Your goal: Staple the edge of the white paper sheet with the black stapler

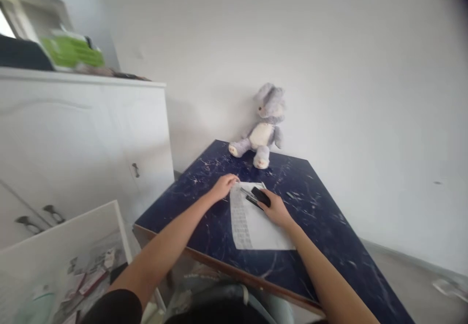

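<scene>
White sheets of paper (pixel 260 227) lie on a dark blue marbled table (pixel 321 226). My left hand (pixel 224 186) pinches the far left corner of the paper, fingers closed on it. My right hand (pixel 275 209) rests on the paper and grips a black stapler (pixel 258 197), whose jaw sits at the paper's far edge. The left strip of the paper shows rows of printed marks.
A grey and white plush rabbit (pixel 263 125) sits at the table's far edge against the wall. A white cabinet (pixel 84 134) stands to the left with green and dark items (pixel 71 50) on top. A white box of clutter (pixel 80 265) is at lower left.
</scene>
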Motion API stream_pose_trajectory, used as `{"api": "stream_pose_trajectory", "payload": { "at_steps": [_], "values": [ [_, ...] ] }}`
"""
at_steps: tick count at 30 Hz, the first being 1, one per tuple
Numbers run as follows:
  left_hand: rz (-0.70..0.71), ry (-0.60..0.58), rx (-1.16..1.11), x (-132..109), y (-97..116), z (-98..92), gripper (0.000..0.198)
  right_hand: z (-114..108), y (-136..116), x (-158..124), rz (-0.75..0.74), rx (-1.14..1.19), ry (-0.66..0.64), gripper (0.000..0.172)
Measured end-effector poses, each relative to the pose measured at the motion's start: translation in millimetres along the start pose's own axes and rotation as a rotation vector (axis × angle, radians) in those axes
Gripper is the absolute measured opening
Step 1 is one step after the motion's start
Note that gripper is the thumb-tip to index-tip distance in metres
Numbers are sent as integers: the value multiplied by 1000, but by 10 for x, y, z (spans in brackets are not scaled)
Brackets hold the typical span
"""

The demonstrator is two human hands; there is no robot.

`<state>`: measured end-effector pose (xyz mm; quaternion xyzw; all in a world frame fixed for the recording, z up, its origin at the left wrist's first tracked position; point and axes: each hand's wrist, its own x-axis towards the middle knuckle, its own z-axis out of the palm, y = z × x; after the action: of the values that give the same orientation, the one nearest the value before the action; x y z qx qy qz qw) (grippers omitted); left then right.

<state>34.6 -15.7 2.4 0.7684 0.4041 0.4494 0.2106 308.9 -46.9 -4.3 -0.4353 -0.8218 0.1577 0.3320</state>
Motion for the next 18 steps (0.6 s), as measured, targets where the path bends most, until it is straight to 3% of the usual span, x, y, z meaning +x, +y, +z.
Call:
{"api": "stream_pose_trajectory", "payload": {
  "at_steps": [6, 13, 18],
  "values": [
    [82, -62, -3, 31, -25, -2, 20, -36, -47, 14, 17, 35, -21, 41],
    [119, -256, 161, 26, -109, 239, 13, -10, -13, 22, 4, 61, -27, 40],
    [106, -281, 249, 13, -115, 317, 13, -15, 5, 23, -2, 61, -28, 41]
  ]
}}
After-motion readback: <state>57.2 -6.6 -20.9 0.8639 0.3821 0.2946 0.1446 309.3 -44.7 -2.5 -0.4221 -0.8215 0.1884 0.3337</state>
